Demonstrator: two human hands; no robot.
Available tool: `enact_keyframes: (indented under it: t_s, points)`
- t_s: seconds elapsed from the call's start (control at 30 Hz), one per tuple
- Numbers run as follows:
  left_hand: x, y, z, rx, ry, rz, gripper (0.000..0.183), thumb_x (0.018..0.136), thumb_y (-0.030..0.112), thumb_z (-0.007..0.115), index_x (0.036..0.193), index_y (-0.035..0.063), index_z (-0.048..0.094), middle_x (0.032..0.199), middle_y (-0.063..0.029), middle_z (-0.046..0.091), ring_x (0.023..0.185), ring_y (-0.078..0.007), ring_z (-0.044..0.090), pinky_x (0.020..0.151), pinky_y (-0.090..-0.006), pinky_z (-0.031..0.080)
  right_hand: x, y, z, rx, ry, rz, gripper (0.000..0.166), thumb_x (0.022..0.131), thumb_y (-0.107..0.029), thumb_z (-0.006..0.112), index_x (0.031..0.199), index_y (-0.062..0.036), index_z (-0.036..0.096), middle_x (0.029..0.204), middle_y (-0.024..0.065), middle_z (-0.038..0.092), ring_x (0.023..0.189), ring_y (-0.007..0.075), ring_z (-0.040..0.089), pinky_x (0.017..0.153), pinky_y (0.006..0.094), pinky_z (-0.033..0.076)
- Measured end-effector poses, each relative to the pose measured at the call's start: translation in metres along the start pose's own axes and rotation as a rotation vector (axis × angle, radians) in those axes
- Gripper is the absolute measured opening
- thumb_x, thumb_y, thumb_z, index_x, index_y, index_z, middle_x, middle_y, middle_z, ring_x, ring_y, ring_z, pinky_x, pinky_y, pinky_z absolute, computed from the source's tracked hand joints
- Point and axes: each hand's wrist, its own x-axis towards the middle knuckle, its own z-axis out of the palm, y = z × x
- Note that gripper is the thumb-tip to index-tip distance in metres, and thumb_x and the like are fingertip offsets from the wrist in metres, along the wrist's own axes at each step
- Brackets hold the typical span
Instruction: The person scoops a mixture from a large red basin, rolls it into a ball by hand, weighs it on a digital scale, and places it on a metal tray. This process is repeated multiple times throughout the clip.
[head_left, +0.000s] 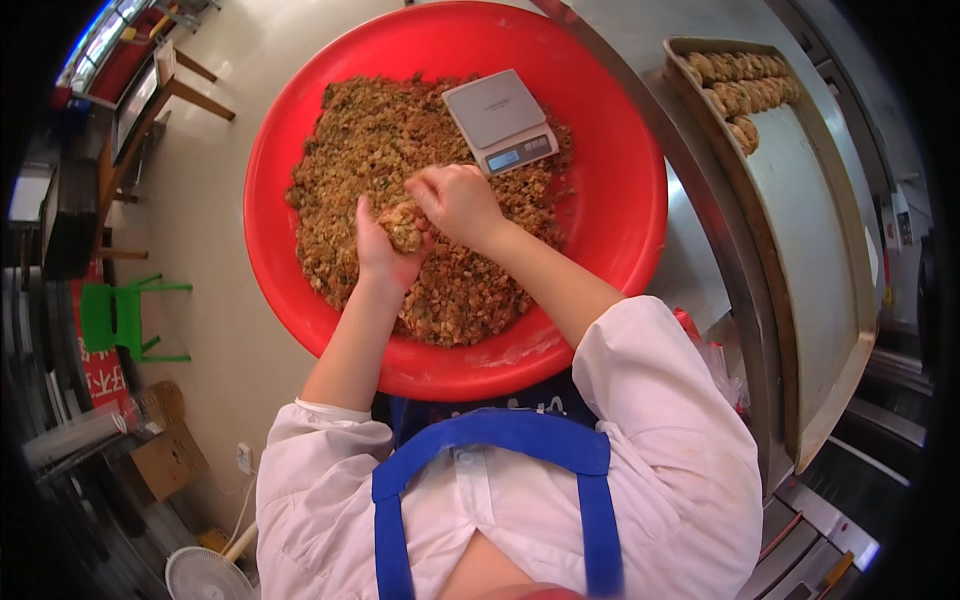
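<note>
My left hand (390, 251) cups a rough lump of crumbly filling mix (405, 229) in its palm, thumb raised at the side. Just to the right and above it is my right hand (456, 201), its fingers bent in and pinched together near the lump; whether anything sits between the fingertips is hidden. Both hands are over a wide red plastic basin (615, 225). A thick bed of the brown, chunky mix (367, 142) covers much of its bottom. On the mix rests a digital kitchen scale (496, 112) with a bare weighing plate and a lit display.
To the right, a metal baking tray (806, 225) holds rows of shaped balls (750, 90) at its far end. A steel table edge (720, 202) runs between tray and basin. On the left floor stand a green plastic chair (135, 319), a cardboard box (169, 459) and a white fan (206, 574).
</note>
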Motion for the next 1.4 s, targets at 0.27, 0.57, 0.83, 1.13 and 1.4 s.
enact_keyframes:
  t_s: [0.27,0.57,0.83,1.13,1.4]
  points:
    - [-0.027,-0.001,0.005,-0.159,-0.539,-0.24,0.091,0.095,0.077,0.018,0.152,0.008,0.031,0.156,-0.0177,0.033,0.146,-0.0348,0.03,0.121,-0.0562,0.016,-0.005,0.002,0.025,-0.041,0.289,-0.433,0.034,0.087,-0.03,0.069,0.063,-0.0075,0.06,0.066,0.0089,0.06,0.058,0.0272,0.062,0.052,0.0393,0.051]
    - [-0.01,-0.002,0.002,-0.125,-0.233,-0.061,0.067,0.102,0.063,0.025,0.144,0.0144,0.041,0.147,-0.0115,0.045,0.134,-0.0326,0.046,0.113,-0.0522,0.038,-0.024,-0.008,0.034,-0.065,0.19,-0.288,0.053,0.092,-0.049,0.058,0.129,-0.0113,0.063,0.135,0.0196,0.056,0.131,0.036,0.047,0.114,0.0541,0.027]
    - [0.003,-0.008,-0.014,-0.107,-0.26,0.049,0.044,0.106,0.045,0.034,0.135,0.0172,0.051,0.137,-0.0068,0.054,0.126,-0.0262,0.053,0.105,-0.0433,0.046,-0.023,-0.029,0.017,-0.023,0.25,-0.452,0.037,0.082,-0.022,0.066,0.118,-0.0114,0.067,0.117,0.0151,0.059,0.109,0.0335,0.058,0.094,0.0476,0.046]
    - [-0.002,0.001,0.005,-0.073,0.047,0.083,0.044,0.104,0.053,0.034,0.104,0.0146,0.056,0.102,-0.0018,0.06,0.081,-0.0188,0.058,0.075,-0.0384,0.05,-0.005,-0.005,0.009,0.067,0.215,-0.15,0.017,0.093,-0.016,0.061,0.102,-0.0035,0.068,0.09,0.0162,0.07,0.085,0.0314,0.067,0.073,0.0411,0.054]
    - [0.013,-0.006,-0.036,-0.3,-0.826,-0.354,0.089,0.093,0.079,0.025,0.139,0.0067,0.049,0.141,-0.0114,0.052,0.134,-0.0279,0.046,0.114,-0.0461,0.032,0.0,-0.014,0.019,0.092,0.261,-0.247,0.035,0.09,-0.028,0.066,0.066,-0.0032,0.058,0.068,0.0119,0.059,0.062,0.0331,0.061,0.055,0.0429,0.049]
